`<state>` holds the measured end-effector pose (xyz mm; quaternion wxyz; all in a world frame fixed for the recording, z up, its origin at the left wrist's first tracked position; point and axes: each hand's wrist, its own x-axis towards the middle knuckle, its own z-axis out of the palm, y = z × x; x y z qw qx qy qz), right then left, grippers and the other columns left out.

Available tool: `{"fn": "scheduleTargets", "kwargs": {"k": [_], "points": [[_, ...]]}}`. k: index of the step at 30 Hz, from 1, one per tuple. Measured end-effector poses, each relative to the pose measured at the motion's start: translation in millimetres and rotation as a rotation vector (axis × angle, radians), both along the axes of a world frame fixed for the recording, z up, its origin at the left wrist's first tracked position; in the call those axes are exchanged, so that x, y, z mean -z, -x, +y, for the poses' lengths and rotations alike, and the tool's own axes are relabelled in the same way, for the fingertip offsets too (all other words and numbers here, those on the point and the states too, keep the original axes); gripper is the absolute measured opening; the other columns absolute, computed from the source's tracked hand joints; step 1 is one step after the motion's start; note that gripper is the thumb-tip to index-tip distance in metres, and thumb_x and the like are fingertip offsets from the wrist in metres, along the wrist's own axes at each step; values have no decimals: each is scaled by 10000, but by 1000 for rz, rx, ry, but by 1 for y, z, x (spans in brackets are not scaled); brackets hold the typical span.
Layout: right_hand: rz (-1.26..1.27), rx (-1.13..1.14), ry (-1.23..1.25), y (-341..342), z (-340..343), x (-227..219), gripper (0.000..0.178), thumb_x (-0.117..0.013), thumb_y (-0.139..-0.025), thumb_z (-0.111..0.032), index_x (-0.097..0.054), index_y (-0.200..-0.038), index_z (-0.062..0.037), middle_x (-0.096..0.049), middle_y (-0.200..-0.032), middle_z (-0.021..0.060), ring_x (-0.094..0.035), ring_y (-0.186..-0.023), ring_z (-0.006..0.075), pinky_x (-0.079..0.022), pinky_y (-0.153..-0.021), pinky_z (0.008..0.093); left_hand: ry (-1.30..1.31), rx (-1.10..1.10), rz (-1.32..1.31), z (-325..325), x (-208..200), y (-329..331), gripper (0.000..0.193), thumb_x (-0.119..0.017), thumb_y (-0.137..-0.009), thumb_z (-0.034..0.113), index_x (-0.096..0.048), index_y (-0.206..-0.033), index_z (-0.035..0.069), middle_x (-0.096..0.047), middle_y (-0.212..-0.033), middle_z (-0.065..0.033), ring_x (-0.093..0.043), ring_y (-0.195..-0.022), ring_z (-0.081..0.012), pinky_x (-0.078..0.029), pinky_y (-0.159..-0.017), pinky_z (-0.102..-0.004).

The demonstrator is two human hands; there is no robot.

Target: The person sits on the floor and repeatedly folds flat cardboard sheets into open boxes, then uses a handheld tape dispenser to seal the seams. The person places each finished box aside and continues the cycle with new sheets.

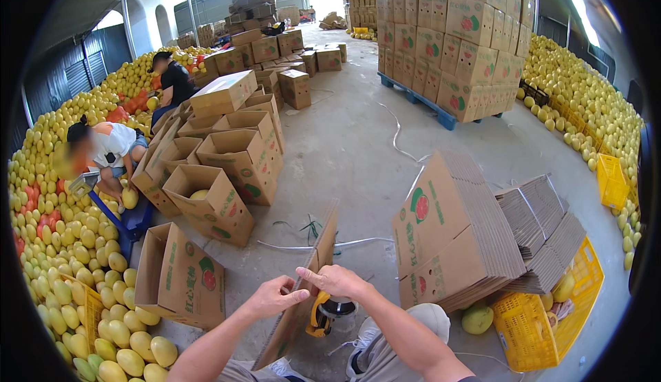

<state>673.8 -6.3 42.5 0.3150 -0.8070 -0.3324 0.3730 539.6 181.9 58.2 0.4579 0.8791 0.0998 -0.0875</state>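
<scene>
A flattened cardboard box stands on edge in front of me, seen almost edge-on. My left hand pinches its near upper edge from the left. On the other side, my right hand grips the same edge, thumb over the top. Just below my right hand, a yellow-and-black tape dispenser is on the floor between my shoes. An open, upright carton with a printed fruit picture is left of my left hand. Right of my knee leans a thick stack of flattened boxes.
Yellow pomelos are heaped along the left, where two people crouch by a blue scale. Open cartons stand ahead. Sealed cartons fill a blue pallet. A yellow crate is at right. White strapping crosses the floor.
</scene>
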Motion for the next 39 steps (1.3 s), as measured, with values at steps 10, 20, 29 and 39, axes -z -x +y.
{"fn": "scheduleTargets", "kwargs": {"k": [10, 20, 29, 39], "points": [[353, 70, -156, -2, 17, 21, 1031, -442, -819, -950, -815, -854, 10, -743, -956, 193, -674, -1003, 300, -497, -990, 386, 322, -168, 182, 9, -3, -2, 631, -680, -974, 571, -674, -1243, 0, -648, -1010, -12, -554, -891, -97, -465, -774, -281], [116, 4, -175, -9, 19, 1, 709, -502, -995, -633, -820, -876, -10, -780, -918, 129, -687, -921, 227, -513, -921, 333, 25, -188, -139, 47, -13, 1, 287, -728, -929, 295, -781, -1036, 34, -757, -869, -82, -683, -747, -192, -530, -689, -353], [78, 104, 69, -74, -39, -41, 564, -450, -964, -448, -831, -872, -43, -798, -939, 106, -710, -947, 257, -518, -940, 352, -719, -124, -348, 60, -36, 98, 72, -678, -872, 143, -687, -887, 72, -696, -907, -158, -691, -851, -375, -547, -723, -484], [136, -1, -70, -67, -30, -15, 671, -419, -990, -529, -808, -905, 11, -784, -916, 138, -713, -911, 263, -520, -903, 376, -744, 612, -584, 4, -27, 115, 413, -618, -1003, 445, -594, -715, 149, -600, -581, -1, -630, -520, -200, -493, -513, -342]]}}
